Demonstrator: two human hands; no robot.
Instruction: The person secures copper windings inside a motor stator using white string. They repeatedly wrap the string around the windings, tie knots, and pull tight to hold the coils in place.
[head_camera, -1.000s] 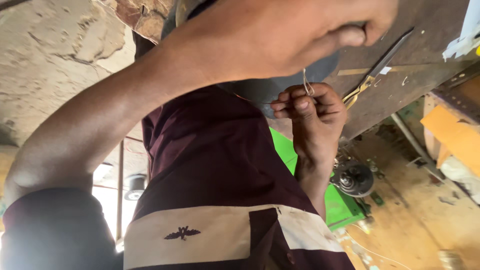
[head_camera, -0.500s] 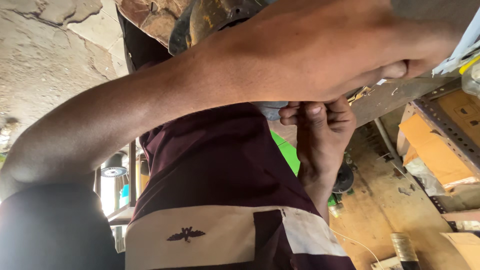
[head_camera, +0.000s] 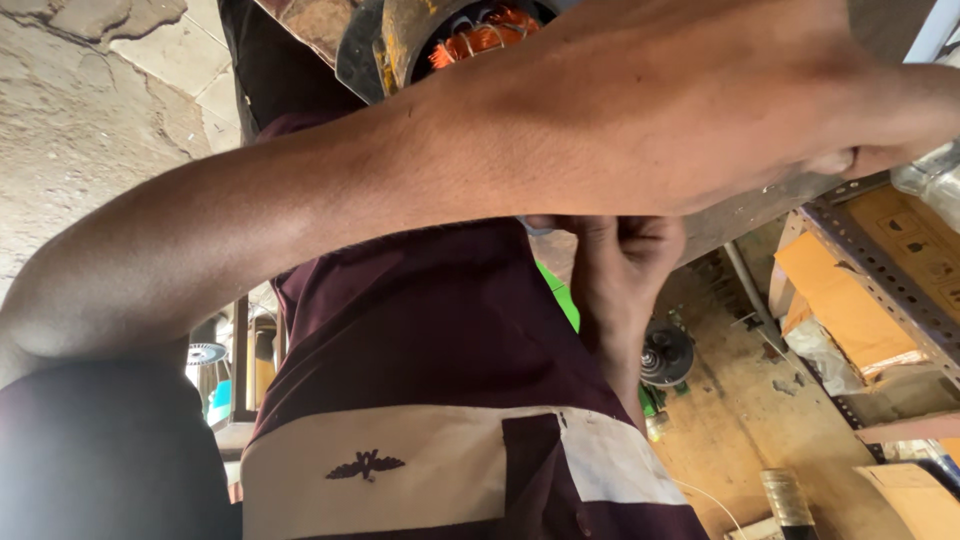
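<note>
Moved: your view has tipped up since the earlier frame, bringing the motor stator (head_camera: 480, 35), orange windings showing, into sight above your left hand (head_camera: 720, 110); its fingers, whether spread or pinching, cannot be told. Right hand (head_camera: 625, 265): fingers curled together beneath it. Winding work unfinished, apparently.

Left hand (head_camera: 800, 95) stretched across the top of the view, motor stator with copper windings (head_camera: 470, 35) behind its forearm, right hand (head_camera: 625, 260) just beneath the forearm, slotted metal shelving (head_camera: 880, 270) at right, round metal part (head_camera: 667, 352) on the floor below the right hand
</note>
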